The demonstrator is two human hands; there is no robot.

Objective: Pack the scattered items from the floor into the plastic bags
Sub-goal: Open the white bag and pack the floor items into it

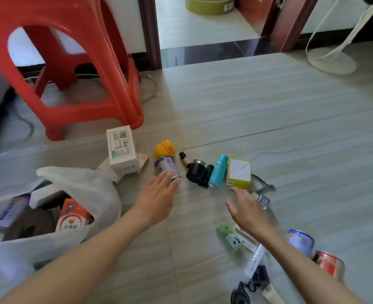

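Can (pixel 166 168) lies on its side under left hand (pixel 159 199) fingertips, fingers spread, nothing gripped. Looks rigid, smooth, likely rolls: wrap mid-body. Right hand (pixel 248 210) spread, empty, short of yellow box (pixel 239 175). Bag (pixel 75 189) left of grip.

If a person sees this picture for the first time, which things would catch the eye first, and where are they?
The big red plastic stool at upper left stands out most, on the grey floor. Below it, at lower left, a white plastic bag lies open with boxes already inside. In the middle, the left hand reaches with straight fingers to a small lilac can, beside a yellow ball, while the right hand is open near a yellow-edged box.
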